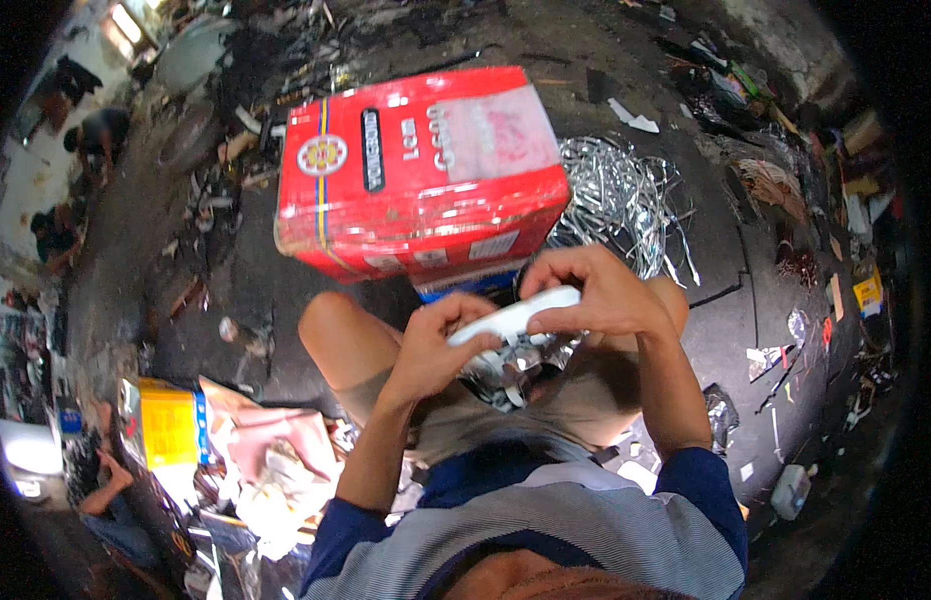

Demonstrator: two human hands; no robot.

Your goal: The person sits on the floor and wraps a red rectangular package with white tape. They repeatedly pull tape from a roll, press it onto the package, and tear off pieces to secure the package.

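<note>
Both my hands hold a white, elongated, smooth-looking piece (515, 316) above my lap; its exact kind I cannot make out. My left hand (440, 340) grips its left end, the thumb lying along the near side. My right hand (590, 292) pinches the other end between thumb and curled fingers. Under the piece, between my thighs, lies shiny silver material (515, 368), partly hidden by my hands. Just beyond my knees stands a large red carton (415, 225) wrapped in clear film. Beside it, to the right, spreads a heap of silver strips (625, 205).
An open yellow and blue carton (165, 425) with scraps and crumpled wrapping lies at the near left. Scattered scraps litter the dark floor (675, 370). A white plastic container (790, 490) is at the near right. Other people (100, 135) sit along the left side.
</note>
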